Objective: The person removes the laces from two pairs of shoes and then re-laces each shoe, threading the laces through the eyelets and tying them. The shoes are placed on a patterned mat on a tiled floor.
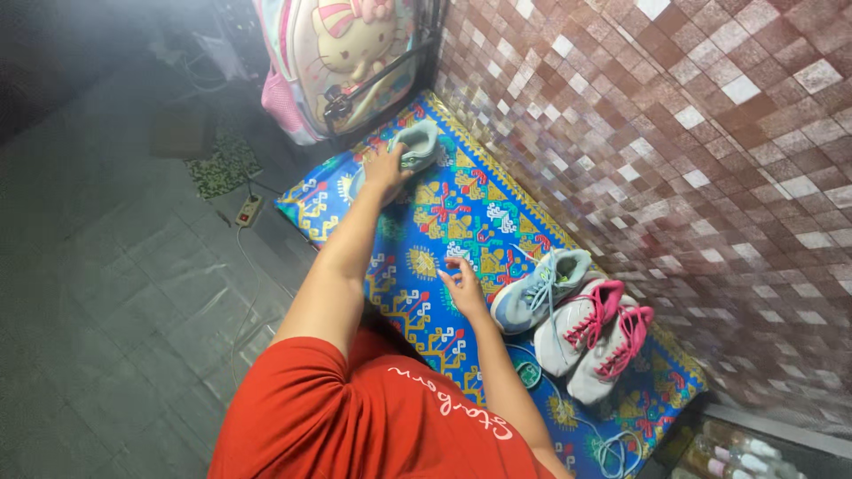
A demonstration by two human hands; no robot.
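Grey floor tiles run under a bright patterned mat (461, 213) laid along a wall of small pink and brown tiles (692, 133), and that mat is where I'm working. My left hand (384, 166) is stretched out to the far end of the mat, fingers curled down over a pale green shoe (419, 142); I have hold of it by its near edge, though how firmly I can't tell from here. The shoe sits on the mat just below a pink cartoon backpack (342, 53).

My right hand (463, 284) is closer to me, hovering low over the mat with fingers loosely spread and nothing in it. Just beside it lies a light blue sneaker (537, 288), and touching that, a pair of white sneakers with pink laces (590, 341). So three shoes lie together at the near end, and the green one is well apart from them.

A power strip (248, 210) lies on the floor off the mat's left edge.
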